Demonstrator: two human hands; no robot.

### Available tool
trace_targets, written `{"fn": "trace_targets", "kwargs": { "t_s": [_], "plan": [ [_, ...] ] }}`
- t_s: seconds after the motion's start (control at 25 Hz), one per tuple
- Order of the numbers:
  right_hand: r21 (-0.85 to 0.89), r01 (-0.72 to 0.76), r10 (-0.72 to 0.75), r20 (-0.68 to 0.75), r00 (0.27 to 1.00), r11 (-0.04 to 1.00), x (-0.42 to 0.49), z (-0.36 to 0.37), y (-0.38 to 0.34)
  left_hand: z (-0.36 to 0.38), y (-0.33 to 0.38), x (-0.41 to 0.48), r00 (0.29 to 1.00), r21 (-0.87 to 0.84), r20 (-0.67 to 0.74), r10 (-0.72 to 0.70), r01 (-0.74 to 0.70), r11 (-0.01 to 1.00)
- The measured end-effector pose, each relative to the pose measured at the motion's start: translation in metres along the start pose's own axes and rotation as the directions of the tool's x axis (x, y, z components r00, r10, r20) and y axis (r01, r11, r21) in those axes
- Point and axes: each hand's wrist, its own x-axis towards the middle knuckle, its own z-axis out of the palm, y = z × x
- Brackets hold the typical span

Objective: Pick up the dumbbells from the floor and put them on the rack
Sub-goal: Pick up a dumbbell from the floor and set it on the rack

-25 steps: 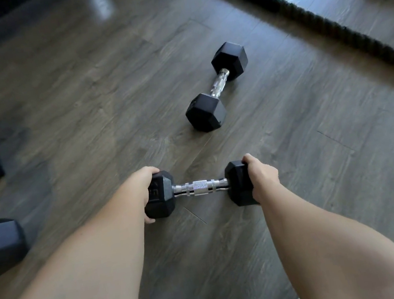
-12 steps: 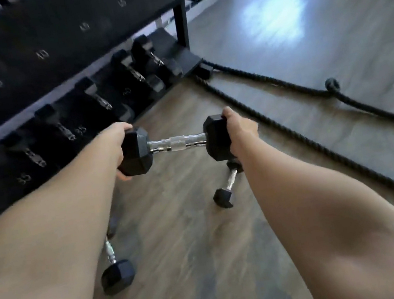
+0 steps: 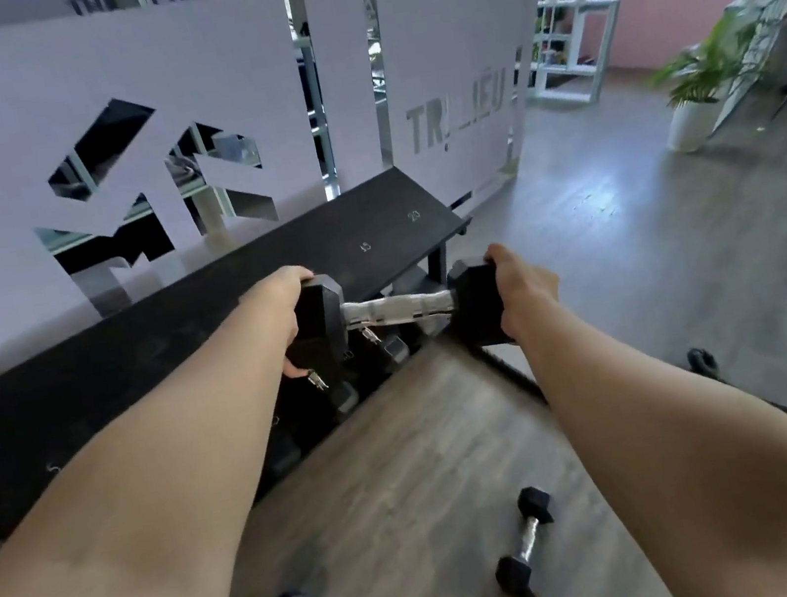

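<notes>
Both hands hold one dumbbell point(image 3: 396, 311) level above the matte black rack point(image 3: 226, 305): left hand point(image 3: 287, 311) and right hand point(image 3: 522, 284) each grip a rubbery hexagonal head, the knurled chrome handle bare between. Two more dumbbells point(image 3: 525, 543) lie on the wood-grain floor point(image 3: 411, 477) at 6 o'clock.

Single head-worn wide-angle view, looking forward and down from standing height, close over both forearms toward rack point(image 3: 204, 298) and floor point(image 3: 413, 493).

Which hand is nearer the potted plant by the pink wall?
Right. The right hand grips the dumbbell end on the potted plant side; the left hand holds the far end.
</notes>
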Motion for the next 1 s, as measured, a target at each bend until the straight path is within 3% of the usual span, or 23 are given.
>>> {"fn": "trace_targets", "kwargs": {
  "t_s": [0.68,1.0],
  "plan": [
    [-0.086,-0.108,0.120,0.150,0.981,0.990,0.166,0.193,-0.036,0.010,0.130,0.150,0.982,-0.067,-0.169,-0.086,0.076,0.995],
    [-0.063,-0.163,0.168,0.082,0.982,0.985,0.245,0.325,-0.006,-0.021,0.204,0.306,0.979,-0.064,-0.169,-0.111,0.101,0.993]
  ]
}}
